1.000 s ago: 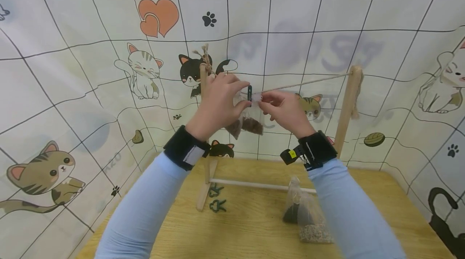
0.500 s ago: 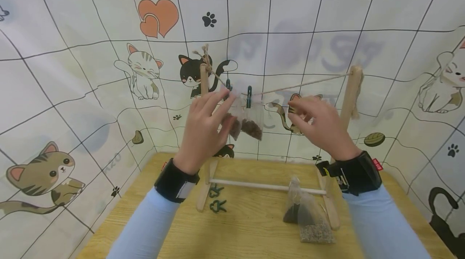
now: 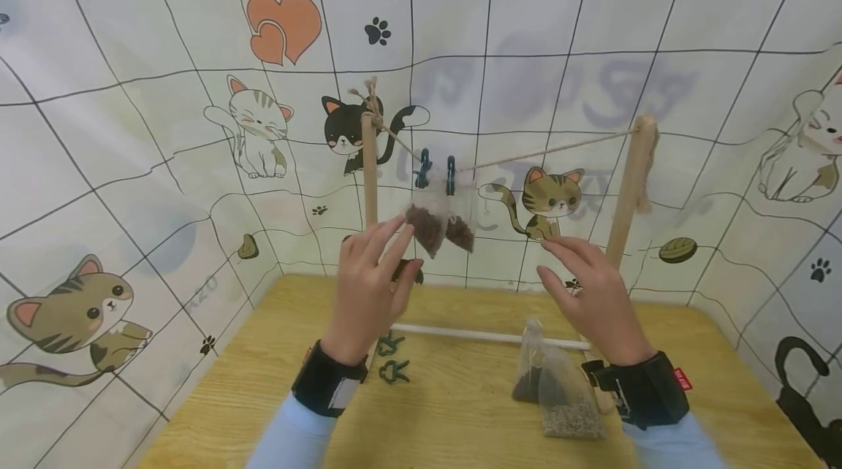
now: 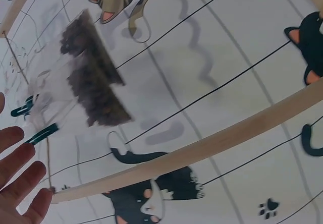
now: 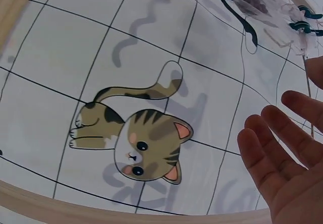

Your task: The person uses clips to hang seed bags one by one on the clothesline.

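Two small clear plastic bags (image 3: 430, 196) with dark brown pieces (image 3: 426, 229) hang between and above the spread left grip (image 3: 371, 277) and spread right grip (image 3: 594, 295), both lower than before. Below the right grip, one translucent bag (image 3: 556, 383) contains, it seems, speckled grains (image 3: 572, 423).

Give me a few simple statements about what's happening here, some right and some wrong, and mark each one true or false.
1. Two hanging bags are clipped to the string. True.
2. The left hand is pinching a clip. False: its fingers are apart and hold nothing.
3. Two loose clips lie on the table. True.
4. The right hand is holding a bag. False: it is open and empty.
5. Two filled bags sit to the right of the loose clips. True.
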The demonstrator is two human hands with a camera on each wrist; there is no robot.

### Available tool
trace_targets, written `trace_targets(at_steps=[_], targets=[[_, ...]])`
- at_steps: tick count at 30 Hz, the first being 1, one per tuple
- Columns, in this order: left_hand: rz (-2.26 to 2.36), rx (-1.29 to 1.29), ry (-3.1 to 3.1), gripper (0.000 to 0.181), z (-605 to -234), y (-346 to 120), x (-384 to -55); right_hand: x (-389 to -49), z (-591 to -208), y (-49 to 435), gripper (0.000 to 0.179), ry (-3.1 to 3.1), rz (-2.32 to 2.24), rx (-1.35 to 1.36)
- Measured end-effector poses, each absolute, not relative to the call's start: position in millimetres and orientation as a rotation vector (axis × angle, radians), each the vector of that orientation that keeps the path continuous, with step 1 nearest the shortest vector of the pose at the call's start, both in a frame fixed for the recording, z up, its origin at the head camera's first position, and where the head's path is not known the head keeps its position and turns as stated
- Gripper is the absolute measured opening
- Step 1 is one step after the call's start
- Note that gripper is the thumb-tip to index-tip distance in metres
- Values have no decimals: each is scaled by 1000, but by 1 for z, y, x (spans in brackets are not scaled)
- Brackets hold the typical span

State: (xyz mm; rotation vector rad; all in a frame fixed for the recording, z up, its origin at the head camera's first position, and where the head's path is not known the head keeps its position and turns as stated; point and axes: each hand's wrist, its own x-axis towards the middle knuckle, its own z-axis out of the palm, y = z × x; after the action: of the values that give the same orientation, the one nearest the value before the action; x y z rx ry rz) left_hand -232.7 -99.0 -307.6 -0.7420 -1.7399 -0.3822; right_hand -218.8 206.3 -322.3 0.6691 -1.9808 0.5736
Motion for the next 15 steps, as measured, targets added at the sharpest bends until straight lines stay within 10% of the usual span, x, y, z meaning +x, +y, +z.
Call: trace_targets(at_steps=[15], targets=[[-473,-633,-1865,43,-396,-104,-235,-215,-404,194,39,-2092,719,564]])
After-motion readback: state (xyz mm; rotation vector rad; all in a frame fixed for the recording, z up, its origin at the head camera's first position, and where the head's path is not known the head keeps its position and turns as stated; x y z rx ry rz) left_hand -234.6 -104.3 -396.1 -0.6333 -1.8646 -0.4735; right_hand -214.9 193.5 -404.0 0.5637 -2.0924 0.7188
